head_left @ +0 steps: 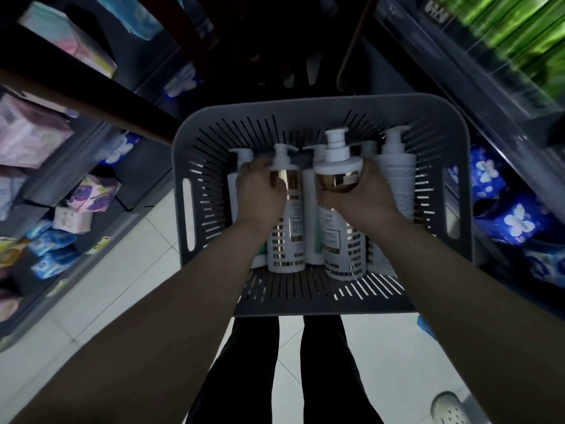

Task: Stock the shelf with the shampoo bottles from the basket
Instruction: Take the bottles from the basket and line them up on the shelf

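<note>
Inside basket (pixel 305 109), hands (pixel 260 191) half-hide 2 bottles (pixel 287 240).

Setting: retail shop, narrow aisle. Evidence: tiered shelving (pixel 70 166) on both sides, stocked with many like packs: pastel wrapped packs (pixel 27 133) on the left, blue floral packs (pixel 516 221) on the right, green packs (pixel 513 29) upper right. Small price labels (pixel 99 243) on shelf fronts. Pale tiled floor (pixel 128 270). Grey slotted basket (pixel 305 108) holds several matching white pump bottles (pixel 287 228)
</note>
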Demonstrator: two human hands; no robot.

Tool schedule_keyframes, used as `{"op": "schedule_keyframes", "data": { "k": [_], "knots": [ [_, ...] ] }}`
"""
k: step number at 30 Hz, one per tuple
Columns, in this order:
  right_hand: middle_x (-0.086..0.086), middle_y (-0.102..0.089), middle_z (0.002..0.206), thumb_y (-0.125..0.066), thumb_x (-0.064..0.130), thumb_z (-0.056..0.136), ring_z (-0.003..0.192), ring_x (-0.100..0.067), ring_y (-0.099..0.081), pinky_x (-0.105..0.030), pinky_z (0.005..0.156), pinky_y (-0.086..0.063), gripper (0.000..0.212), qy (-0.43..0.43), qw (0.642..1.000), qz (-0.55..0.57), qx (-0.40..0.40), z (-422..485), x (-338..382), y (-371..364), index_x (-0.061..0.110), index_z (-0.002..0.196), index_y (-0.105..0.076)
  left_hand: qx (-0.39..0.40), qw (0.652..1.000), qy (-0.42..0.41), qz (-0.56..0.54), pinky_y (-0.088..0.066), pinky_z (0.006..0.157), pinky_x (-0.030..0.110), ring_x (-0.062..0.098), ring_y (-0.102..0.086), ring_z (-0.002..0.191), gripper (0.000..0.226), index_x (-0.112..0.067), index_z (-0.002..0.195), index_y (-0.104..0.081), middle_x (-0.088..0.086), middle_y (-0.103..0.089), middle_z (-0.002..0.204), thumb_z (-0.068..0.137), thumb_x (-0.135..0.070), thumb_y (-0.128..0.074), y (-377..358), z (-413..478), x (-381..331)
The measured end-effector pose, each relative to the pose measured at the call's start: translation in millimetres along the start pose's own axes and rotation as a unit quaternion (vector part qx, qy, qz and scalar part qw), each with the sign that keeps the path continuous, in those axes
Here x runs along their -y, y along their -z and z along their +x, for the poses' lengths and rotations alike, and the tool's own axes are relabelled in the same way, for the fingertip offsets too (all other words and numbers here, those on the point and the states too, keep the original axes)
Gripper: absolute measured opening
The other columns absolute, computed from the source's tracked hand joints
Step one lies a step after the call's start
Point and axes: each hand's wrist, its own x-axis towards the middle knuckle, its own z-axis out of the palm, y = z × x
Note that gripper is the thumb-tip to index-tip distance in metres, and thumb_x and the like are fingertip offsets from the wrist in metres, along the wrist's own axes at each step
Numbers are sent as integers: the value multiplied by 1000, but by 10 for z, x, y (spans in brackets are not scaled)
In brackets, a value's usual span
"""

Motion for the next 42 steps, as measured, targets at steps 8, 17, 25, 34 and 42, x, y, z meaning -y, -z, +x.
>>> {"op": "schedule_keyframes", "data": {
  "k": [8,17,25,34,42],
  "knots": [
    [22,-58,103,-83,17,70,90,10,-57,-16,77,-47,67,41,995,89,-28,-263,-118,108,38,119,-41,77,974,80,198,-37,98,34,34,-43,121,76,-1,137,-36,23,-38,135,85,-50,-64,-318,250,-83],
    [23,-58,102,-82,14,71,84,18,-57,-3,68,-46,68,77,990,110,-30,-320,-156,101,35,121,-42,101,964,42,243,-33,101,36,35,-33,128,80,-4,138,-41,20,-27,145,80,-54,-65,-210,265,-29],
    [12,-60,112,-83,12,70,101,-1,-61,-17,80,-51,70,83,984,142,-69,-370,-270,173,32,124,-42,117,961,34,249,-27,100,40,33,-39,125,85,-12,133,-45,11,-48,135,70,-70,-46,-202,327,33],
    [12,-61,113,-83,11,71,100,0,-62,-15,80,-52,71,100,981,148,-79,-377,-327,150,26,128,-42,124,978,62,156,-32,103,40,33,-35,131,73,-16,133,-39,11,-49,134,76,-53,-65,-163,347,-104],
    [17,-59,110,-83,8,69,99,4,-59,-22,84,-50,74,95,986,132,-25,-451,-186,252,34,124,-41,140,973,63,-171,-53,72,27,13,-61,91,62,-17,130,-38,-7,-58,100,81,-27,-75,177,15,-89]
  ]
}}
